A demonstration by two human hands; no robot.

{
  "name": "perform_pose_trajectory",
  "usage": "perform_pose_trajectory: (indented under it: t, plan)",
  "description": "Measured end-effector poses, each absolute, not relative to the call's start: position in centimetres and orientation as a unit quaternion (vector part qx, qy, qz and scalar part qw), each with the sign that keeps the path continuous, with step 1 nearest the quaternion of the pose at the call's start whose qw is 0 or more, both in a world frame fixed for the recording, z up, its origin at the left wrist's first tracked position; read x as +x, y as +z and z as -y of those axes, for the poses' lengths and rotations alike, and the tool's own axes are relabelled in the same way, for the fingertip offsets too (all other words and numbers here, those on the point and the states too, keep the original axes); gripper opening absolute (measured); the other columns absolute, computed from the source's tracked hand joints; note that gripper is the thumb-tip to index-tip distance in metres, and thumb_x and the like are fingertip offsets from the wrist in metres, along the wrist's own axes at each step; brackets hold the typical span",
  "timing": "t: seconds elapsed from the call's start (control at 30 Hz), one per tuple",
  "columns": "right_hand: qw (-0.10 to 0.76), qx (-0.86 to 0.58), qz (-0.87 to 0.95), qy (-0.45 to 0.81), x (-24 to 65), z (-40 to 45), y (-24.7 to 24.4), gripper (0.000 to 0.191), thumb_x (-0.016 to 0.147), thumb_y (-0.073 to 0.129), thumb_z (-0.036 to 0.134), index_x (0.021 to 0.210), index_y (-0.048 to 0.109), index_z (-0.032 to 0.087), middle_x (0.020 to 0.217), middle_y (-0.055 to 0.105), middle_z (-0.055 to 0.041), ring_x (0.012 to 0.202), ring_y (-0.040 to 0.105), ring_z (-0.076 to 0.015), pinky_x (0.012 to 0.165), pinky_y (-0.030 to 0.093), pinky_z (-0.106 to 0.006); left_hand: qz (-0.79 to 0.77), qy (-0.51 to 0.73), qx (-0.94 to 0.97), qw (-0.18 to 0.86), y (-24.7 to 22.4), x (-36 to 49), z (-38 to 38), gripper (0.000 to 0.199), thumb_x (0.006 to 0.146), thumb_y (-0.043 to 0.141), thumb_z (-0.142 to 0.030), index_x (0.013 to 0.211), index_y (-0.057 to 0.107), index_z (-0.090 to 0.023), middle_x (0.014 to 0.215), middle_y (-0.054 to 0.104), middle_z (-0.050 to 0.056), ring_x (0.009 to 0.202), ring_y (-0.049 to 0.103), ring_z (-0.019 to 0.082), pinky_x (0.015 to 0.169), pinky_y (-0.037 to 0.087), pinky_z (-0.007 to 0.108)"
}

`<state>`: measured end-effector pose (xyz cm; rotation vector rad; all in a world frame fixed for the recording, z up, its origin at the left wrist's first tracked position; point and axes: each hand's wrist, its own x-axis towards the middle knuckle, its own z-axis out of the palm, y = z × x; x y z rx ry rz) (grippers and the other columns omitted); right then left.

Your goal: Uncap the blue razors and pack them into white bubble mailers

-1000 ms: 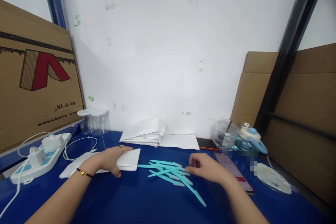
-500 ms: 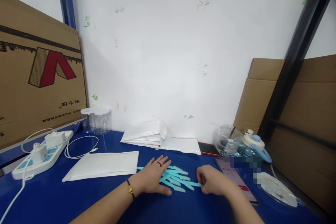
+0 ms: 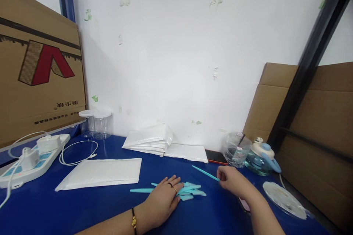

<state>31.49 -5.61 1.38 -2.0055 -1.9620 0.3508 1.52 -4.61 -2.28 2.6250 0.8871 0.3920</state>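
Note:
My left hand [image 3: 162,200] lies palm down with fingers stretched over a loose pile of turquoise eyebrow razors [image 3: 193,190]. Their wider, pale-capped ends stick out past the fingertips, and a couple of thin handles [image 3: 141,190] show on the left side; the middle of the pile is hidden under the palm. Apart from the pile, to its upper right, my right hand [image 3: 230,180] is closed in a pinch on one eyebrow razor [image 3: 205,172]. Its thin end points up and left, while the other end is hidden in the fingers.
A white padded envelope [image 3: 102,172] lies on the blue table left of the pile. More envelopes [image 3: 149,138] are stacked by the wall. A phone [image 3: 217,157], a teapot [image 3: 260,158] and a flat plastic packet [image 3: 284,199] sit right. A power strip [image 3: 41,161] stands left.
My right hand has drawn one razor away from the pile, up and to the right. My left hand has slid slightly left and down, and the razors under it lie bunched closer together.

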Motion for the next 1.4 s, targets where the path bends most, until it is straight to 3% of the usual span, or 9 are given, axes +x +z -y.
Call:
perform_pose_trajectory:
  t: [0.1, 0.23, 0.37, 0.67, 0.87, 0.97, 1.13, 1.27, 1.4]
  plan:
    - [0.298, -0.644, 0.667, 0.226, 29.2, 5.0, 0.9, 0.003, 0.071, 0.054, 0.022, 0.072, 0.053, 0.021, 0.066, 0.062, 0.0013, 0.066, 0.057, -0.0153, 0.059, 0.039, -0.022, -0.321, 0.161, 0.918, 0.166, -1.5, 1.6, 4.9, 0.053, 0.088, 0.043, -0.030, 0.140, 0.030, -0.030, 0.145, 0.033, 0.003, 0.134, 0.026, 0.022, 0.112, 0.020, 0.045]
    - [0.501, -0.585, 0.557, 0.310, 24.8, 4.3, -0.8, 0.021, 0.081, 0.046, 0.043, 0.077, 0.047, 0.022, 0.077, 0.066, -0.0025, 0.079, 0.061, -0.0188, 0.073, 0.045, -0.027, -0.412, 0.194, 0.876, 0.157, -0.4, -0.9, 4.2, 0.052, 0.090, 0.037, -0.040, 0.139, 0.031, -0.025, 0.146, 0.032, 0.004, 0.136, 0.023, 0.022, 0.113, 0.014, 0.047]
    - [0.554, -0.579, 0.492, 0.341, 22.9, 4.0, -2.9, 0.031, 0.080, 0.047, 0.052, 0.077, 0.048, 0.022, 0.080, 0.069, -0.0052, 0.082, 0.063, -0.0221, 0.077, 0.047, -0.033, -0.446, 0.199, 0.849, 0.203, -1.2, -4.1, 3.9, 0.053, 0.090, 0.034, -0.047, 0.138, 0.034, -0.024, 0.145, 0.033, 0.004, 0.135, 0.025, 0.022, 0.113, 0.018, 0.043]
    - [0.587, -0.578, 0.452, 0.343, 20.0, 5.3, -3.5, 0.027, 0.084, 0.045, 0.050, 0.080, 0.047, 0.023, 0.085, 0.069, -0.0051, 0.092, 0.062, -0.0236, 0.089, 0.045, -0.038, -0.479, 0.292, 0.727, 0.396, -2.2, 0.0, 4.8, 0.065, 0.090, 0.023, -0.056, 0.141, 0.027, -0.016, 0.145, 0.032, 0.009, 0.134, 0.028, 0.020, 0.112, 0.023, 0.036]
    - [0.577, -0.567, 0.479, 0.340, 20.5, 5.0, -2.6, 0.026, 0.084, 0.046, 0.048, 0.082, 0.049, 0.022, 0.087, 0.068, -0.0044, 0.091, 0.060, -0.0225, 0.084, 0.045, -0.033, -0.378, 0.200, 0.861, 0.276, -1.1, 0.2, 4.8, 0.092, 0.070, 0.053, -0.068, 0.143, 0.023, -0.022, 0.150, 0.021, 0.009, 0.138, 0.010, 0.031, 0.112, 0.006, 0.051]
    - [0.524, -0.590, 0.559, 0.254, 22.4, 4.3, -2.2, 0.028, 0.082, 0.048, 0.048, 0.080, 0.052, 0.021, 0.080, 0.064, -0.0036, 0.079, 0.058, -0.0212, 0.070, 0.044, -0.029, -0.318, 0.131, 0.918, 0.199, -0.8, 0.3, 5.1, 0.109, 0.056, 0.063, -0.069, 0.144, 0.018, -0.024, 0.148, 0.025, 0.011, 0.135, 0.016, 0.036, 0.109, 0.003, 0.056]
    - [0.443, -0.615, 0.637, 0.138, 24.4, 3.9, -1.8, 0.025, 0.079, 0.052, 0.044, 0.075, 0.059, 0.020, 0.076, 0.059, -0.0035, 0.072, 0.054, -0.0199, 0.067, 0.042, -0.028, -0.361, 0.137, 0.911, 0.147, -0.6, 1.4, 5.3, 0.079, 0.061, 0.066, -0.053, 0.132, 0.042, -0.028, 0.124, 0.052, 0.009, 0.113, 0.045, 0.032, 0.101, 0.027, 0.051]
    - [0.423, -0.624, 0.642, 0.137, 24.3, 4.0, -1.6, 0.027, 0.077, 0.054, 0.045, 0.076, 0.064, 0.020, 0.070, 0.058, -0.0023, 0.063, 0.050, -0.0177, 0.059, 0.040, -0.027, -0.369, 0.123, 0.910, 0.142, -0.4, 1.4, 5.4, 0.045, 0.069, 0.062, -0.043, 0.112, 0.058, -0.030, 0.108, 0.056, 0.005, 0.101, 0.050, 0.027, 0.091, 0.035, 0.044]
    - [0.408, -0.617, 0.660, 0.132, 23.6, 4.4, -1.1, 0.022, 0.075, 0.057, 0.040, 0.075, 0.066, 0.020, 0.069, 0.057, -0.0014, 0.060, 0.049, -0.0163, 0.056, 0.039, -0.025, -0.368, 0.153, 0.907, 0.139, 0.7, 1.0, 5.4, 0.058, 0.067, 0.066, -0.048, 0.120, 0.050, -0.031, 0.112, 0.053, 0.005, 0.103, 0.049, 0.027, 0.092, 0.034, 0.042]
